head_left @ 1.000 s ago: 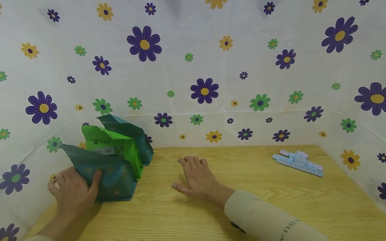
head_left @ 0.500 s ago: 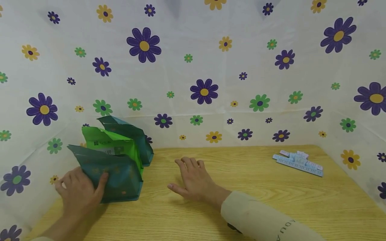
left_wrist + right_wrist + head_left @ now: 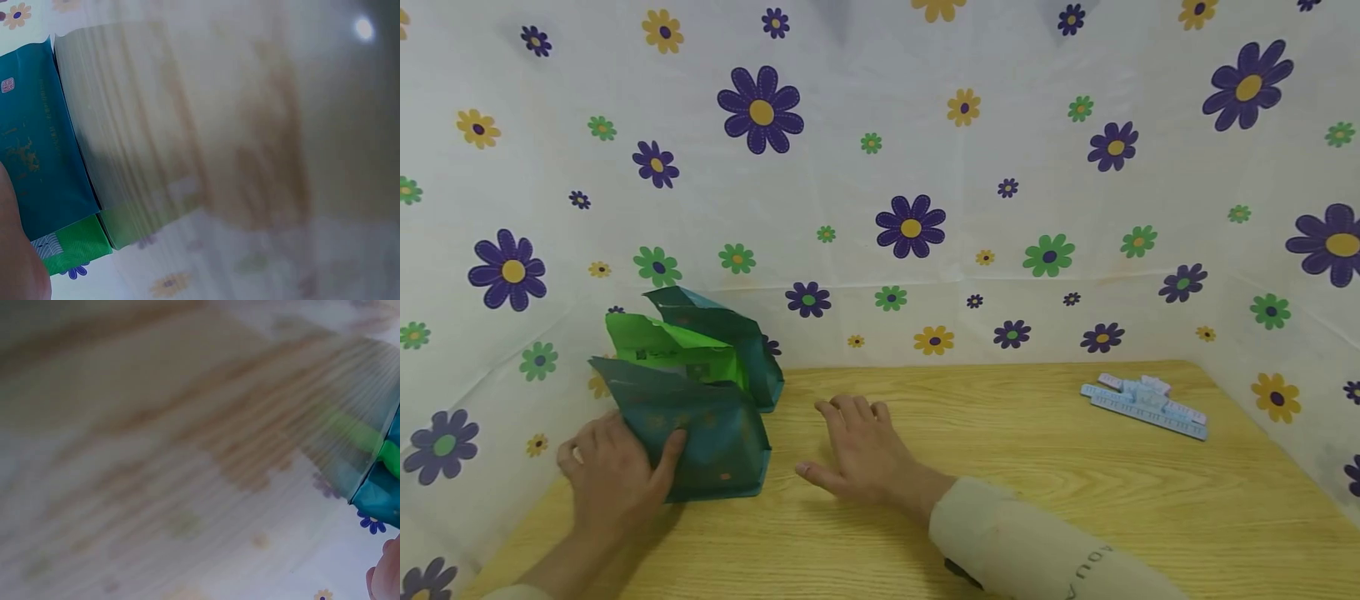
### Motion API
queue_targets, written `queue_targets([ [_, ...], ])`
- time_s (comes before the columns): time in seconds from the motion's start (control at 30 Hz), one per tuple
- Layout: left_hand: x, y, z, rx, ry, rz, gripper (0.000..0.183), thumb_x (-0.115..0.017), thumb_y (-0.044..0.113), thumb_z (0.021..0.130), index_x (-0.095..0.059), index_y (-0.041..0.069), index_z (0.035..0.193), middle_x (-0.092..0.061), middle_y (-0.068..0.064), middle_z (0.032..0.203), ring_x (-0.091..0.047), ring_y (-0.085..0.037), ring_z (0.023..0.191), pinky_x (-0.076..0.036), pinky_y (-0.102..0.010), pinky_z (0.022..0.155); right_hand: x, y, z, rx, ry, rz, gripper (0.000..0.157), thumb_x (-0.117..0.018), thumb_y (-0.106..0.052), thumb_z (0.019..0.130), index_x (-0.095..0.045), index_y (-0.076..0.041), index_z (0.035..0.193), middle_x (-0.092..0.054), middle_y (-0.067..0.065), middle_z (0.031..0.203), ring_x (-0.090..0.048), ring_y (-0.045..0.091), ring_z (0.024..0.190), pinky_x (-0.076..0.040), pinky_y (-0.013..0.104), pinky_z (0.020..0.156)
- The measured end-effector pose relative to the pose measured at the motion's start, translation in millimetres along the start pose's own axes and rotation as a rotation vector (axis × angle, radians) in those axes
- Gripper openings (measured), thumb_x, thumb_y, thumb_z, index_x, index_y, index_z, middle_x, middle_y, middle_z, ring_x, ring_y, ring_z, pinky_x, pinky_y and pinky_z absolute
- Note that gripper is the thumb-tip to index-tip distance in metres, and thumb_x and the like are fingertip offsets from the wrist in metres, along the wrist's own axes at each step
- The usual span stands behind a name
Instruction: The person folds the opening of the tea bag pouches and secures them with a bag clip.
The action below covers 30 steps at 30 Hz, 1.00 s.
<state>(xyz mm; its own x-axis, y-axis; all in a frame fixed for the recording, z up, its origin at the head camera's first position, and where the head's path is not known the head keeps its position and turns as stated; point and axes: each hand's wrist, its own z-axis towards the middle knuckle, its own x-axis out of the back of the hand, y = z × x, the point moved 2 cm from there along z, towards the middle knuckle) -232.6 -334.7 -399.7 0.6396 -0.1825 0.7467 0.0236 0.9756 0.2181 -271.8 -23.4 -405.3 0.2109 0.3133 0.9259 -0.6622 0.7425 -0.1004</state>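
Note:
Three stand-up pouches are lined up front to back at the table's left in the head view. My left hand (image 3: 613, 471) holds the front dark teal pouch (image 3: 715, 442) by its left side, thumb across its front face; the fingertips are partly hidden. Behind it stands a bright green pouch (image 3: 670, 342), mostly covered, and farther back another teal pouch (image 3: 730, 329). The left wrist view shows the front pouch's printed teal face (image 3: 47, 144) close up. To the right of the pouches, my right hand (image 3: 868, 454) is low over the table with spread fingers, holding nothing.
Pale blue and pink ruler-edged clips (image 3: 1146, 404) lie together at the right of the wooden table (image 3: 1037, 475). A flower-printed white sheet (image 3: 850, 183) encloses the back and both sides.
My left hand has slid the front teal pouch to the right, so it covers more of the green one. My right hand has drifted left, towards the pouches. The clips stay put.

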Motion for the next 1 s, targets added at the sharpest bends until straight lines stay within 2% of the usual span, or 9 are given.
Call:
queue_targets([
  [0.1,-0.9,2.3,-0.2,-0.011,0.013,-0.006,0.09,-0.045,0.061,0.097,-0.036,-0.024,0.127,-0.041,-0.044,0.115,-0.034,-0.056,0.11,-0.016,-0.068,0.091,-1.0,-4,1,0.016,-0.015,-0.026,0.08,-0.032,-0.072,0.096,-0.036,-0.013,0.15,-0.043,0.004,0.143,-0.042,0.022,0.128,-0.037,0.045,0.1],
  [0.37,-3.9,10.7,0.1,-0.051,0.018,-0.018,0.088,-0.04,0.064,0.098,-0.041,-0.021,0.117,-0.043,-0.04,0.111,-0.036,-0.054,0.108,-0.017,-0.067,0.092,-1.9,-9,3,0.046,-0.016,-0.068,0.079,-0.03,-0.072,0.097,-0.038,-0.013,0.149,-0.043,0.003,0.142,-0.043,0.022,0.127,-0.037,0.045,0.1],
  [0.47,-5.4,12.7,-0.6,-0.06,0.016,-0.023,0.086,-0.042,0.063,0.098,-0.041,-0.021,0.116,-0.042,-0.04,0.11,-0.036,-0.053,0.107,-0.017,-0.067,0.091,-3.2,-10,3,0.055,-0.016,-0.081,0.079,-0.029,-0.072,0.097,-0.038,-0.014,0.148,-0.044,0.002,0.141,-0.043,0.021,0.125,-0.038,0.043,0.099],
  [0.6,-6.8,14.8,-0.6,-0.065,0.0,-0.023,0.085,-0.045,0.06,0.098,-0.039,-0.022,0.121,-0.042,-0.04,0.115,-0.034,-0.053,0.11,-0.017,-0.067,0.091,-4.4,-10,3,0.067,-0.012,-0.081,0.078,-0.03,-0.071,0.097,-0.04,-0.013,0.148,-0.044,0.002,0.141,-0.043,0.021,0.125,-0.038,0.044,0.099],
  [0.8,-6.3,18.6,-0.6,-0.067,-0.024,-0.017,0.089,-0.042,0.063,0.098,-0.038,-0.022,0.123,-0.042,-0.039,0.123,-0.034,-0.052,0.113,-0.017,-0.067,0.094,-4.5,-14,4,0.061,-0.023,-0.081,0.077,-0.028,-0.072,0.097,-0.042,-0.014,0.145,-0.045,0.002,0.141,-0.043,0.02,0.126,-0.037,0.044,0.101],
  [1.0,-9.8,21.1,-1.4,-0.11,-0.028,-0.034,0.085,-0.042,0.061,0.099,-0.042,-0.023,0.113,-0.043,-0.04,0.127,-0.036,-0.054,0.113,-0.018,-0.067,0.092,-3.7,-20,6,0.053,-0.03,-0.072,0.069,-0.029,-0.067,0.1,-0.046,-0.014,0.141,-0.046,0.002,0.138,-0.043,0.02,0.123,-0.037,0.042,0.098],
])
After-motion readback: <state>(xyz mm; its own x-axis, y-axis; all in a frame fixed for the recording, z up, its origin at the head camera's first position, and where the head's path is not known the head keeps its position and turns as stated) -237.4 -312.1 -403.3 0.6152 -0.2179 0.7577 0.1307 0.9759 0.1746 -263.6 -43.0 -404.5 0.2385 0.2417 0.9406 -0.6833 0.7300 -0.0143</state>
